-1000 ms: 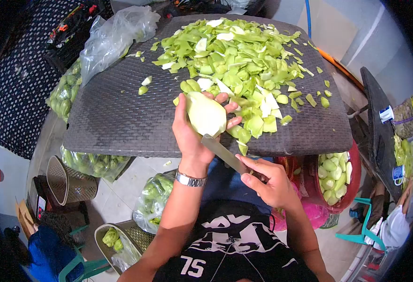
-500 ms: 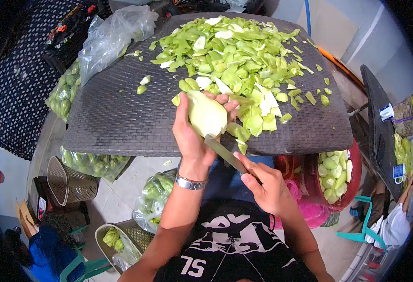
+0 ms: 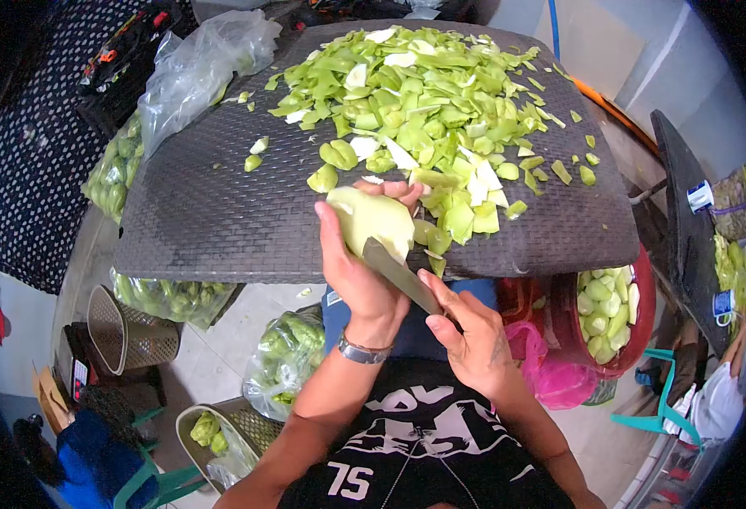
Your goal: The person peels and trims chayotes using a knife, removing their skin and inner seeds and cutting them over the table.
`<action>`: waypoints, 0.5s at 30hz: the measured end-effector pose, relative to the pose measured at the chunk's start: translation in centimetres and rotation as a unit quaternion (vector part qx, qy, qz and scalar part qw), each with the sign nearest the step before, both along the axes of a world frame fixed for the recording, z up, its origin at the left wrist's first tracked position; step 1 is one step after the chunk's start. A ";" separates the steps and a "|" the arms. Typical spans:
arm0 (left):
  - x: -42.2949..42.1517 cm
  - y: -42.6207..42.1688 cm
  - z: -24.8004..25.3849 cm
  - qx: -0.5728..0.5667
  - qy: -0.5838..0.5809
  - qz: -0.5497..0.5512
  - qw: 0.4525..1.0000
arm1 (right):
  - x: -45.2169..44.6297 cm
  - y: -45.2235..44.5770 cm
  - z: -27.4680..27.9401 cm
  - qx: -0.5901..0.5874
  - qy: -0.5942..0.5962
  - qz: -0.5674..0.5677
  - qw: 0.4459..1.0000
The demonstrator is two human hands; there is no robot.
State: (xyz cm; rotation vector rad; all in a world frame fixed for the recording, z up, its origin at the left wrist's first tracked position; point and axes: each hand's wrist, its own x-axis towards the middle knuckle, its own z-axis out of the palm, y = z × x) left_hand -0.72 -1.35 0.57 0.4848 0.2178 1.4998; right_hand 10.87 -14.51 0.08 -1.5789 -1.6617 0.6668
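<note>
Green peelings (image 3: 424, 102) heap on the far half of the dark woven surface (image 3: 195, 204), its weave showing broadly at left; below the near edge, tiled floor (image 3: 210, 360) lies between a basket (image 3: 140, 335) and a bag (image 3: 284, 356); above that edge, the left hand (image 3: 352, 280) has its fingers clamped around a pale peeled vegetable (image 3: 360, 214); the right hand (image 3: 479, 343) grips a knife (image 3: 403, 276), blade against it.

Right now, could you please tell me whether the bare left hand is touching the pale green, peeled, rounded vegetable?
Touching: the head view shows the left hand cradling the peeled vegetable between thumb and fingers.
</note>
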 end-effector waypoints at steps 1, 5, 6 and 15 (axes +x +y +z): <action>0.1 0.0 -0.1 0.010 0.010 0.014 1.000 | 0.0 0.1 0.2 -0.015 0.006 0.002 1.000; 0.5 -0.4 -0.4 0.037 0.043 0.071 0.996 | 0.2 0.2 -0.1 -0.013 0.004 0.006 1.000; 0.6 -0.5 -0.4 0.042 0.051 0.086 0.994 | 0.2 0.2 0.0 -0.024 0.006 0.006 1.000; 1.3 -1.3 -1.0 0.082 0.134 0.165 0.974 | -0.5 0.3 -0.9 0.025 0.038 0.003 0.999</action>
